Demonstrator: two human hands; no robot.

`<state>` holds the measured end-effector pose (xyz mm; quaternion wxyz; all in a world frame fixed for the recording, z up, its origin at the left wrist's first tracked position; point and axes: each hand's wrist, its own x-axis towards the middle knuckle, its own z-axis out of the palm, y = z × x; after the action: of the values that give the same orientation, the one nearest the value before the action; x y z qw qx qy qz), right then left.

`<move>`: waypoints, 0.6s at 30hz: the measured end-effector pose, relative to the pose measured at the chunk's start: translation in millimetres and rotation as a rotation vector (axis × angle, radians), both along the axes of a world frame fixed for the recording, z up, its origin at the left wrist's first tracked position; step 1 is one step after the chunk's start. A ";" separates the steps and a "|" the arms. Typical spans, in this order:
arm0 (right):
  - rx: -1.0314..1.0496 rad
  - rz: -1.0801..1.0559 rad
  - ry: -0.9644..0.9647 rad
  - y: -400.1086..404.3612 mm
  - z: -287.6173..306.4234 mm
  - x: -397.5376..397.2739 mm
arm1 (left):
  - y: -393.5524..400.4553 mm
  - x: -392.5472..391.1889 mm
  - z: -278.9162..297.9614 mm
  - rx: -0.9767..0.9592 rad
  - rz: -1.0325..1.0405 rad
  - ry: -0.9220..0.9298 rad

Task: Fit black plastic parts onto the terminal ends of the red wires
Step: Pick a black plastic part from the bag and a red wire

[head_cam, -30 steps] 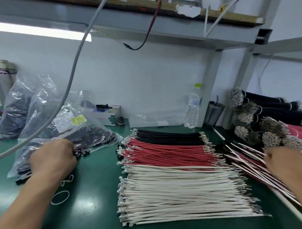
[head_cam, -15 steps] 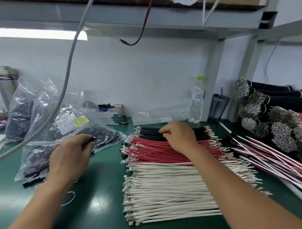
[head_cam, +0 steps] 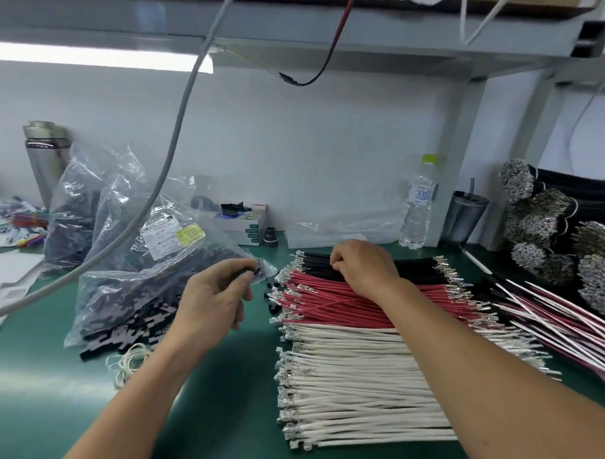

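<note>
While the green desk (head_cam: 204, 414) carries all the work, its largest load is the flat stack of cut wires at 5 o'clock from frame centre: white wires (head_cam: 361, 392) nearest the person, red wires (head_cam: 334, 297) in the middle band, black wires (head_cam: 415, 266) farthest away. Metal terminals line both ends of each band. At 3 o'clock, bundles (head_cam: 547, 220) of black wire with bright terminal heads lie stacked against the wall, and a fan of loose red and white leads (head_cam: 564, 316) runs diagonally just below them.

At 9 o'clock, clear bags (head_cam: 131, 269) full of black parts lie on the desk; more black parts (head_cam: 126, 333) spill from the open mouth of the front bag. A grey cable (head_cam: 175, 158) hangs across the bags from the shelf above. A water bottle (head_cam: 418, 204) and a dark cup (head_cam: 465, 216) stand at the back wall at 1 o'clock. A steel flask (head_cam: 46, 159) stands at 10 o'clock.

The left hand (head_cam: 214, 297) is raised just beside the front bag's corner, fingers curled, thumb and fingertips pinching a small black part (head_cam: 253, 270). The right hand (head_cam: 362, 268) rests on the stack where the red and black bands meet, fingers curled down into the wires near their left ends; which single wire it pinches cannot be told. White rubber bands (head_cam: 127, 362) lie on the desk at 8 o'clock.
</note>
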<state>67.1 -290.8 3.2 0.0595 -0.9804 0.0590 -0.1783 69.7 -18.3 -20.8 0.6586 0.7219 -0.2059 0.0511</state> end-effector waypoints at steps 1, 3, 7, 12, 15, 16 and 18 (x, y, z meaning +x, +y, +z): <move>-0.021 0.011 -0.055 -1.4 4.3 -0.3 | -1.8 -1.3 1.3 -0.040 -0.020 0.040; -0.034 0.056 -0.160 -3.8 18.2 -1.4 | -4.7 -4.0 3.7 -0.120 -0.078 0.131; -0.024 0.131 -0.372 1.1 59.7 -9.9 | -7.7 -9.6 6.0 -0.167 -0.172 0.190; -0.015 0.245 -0.616 23.9 75.5 -61.5 | -8.7 -15.4 8.5 -0.231 -0.188 0.231; -0.023 0.298 -0.610 39.5 44.3 -100.3 | -8.3 -17.8 12.0 -0.215 -0.196 0.206; 0.007 0.310 -0.588 41.7 32.3 -107.1 | -9.0 -19.2 12.8 -0.187 -0.194 0.194; 0.089 0.314 -0.534 43.7 13.7 -113.0 | -11.3 -21.1 11.7 -0.135 -0.186 0.179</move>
<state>-45.9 -247.1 16.8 0.1426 -0.8924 -0.1033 -0.4154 48.6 -29.7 -9.0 0.7232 0.6557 -0.2083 -0.0610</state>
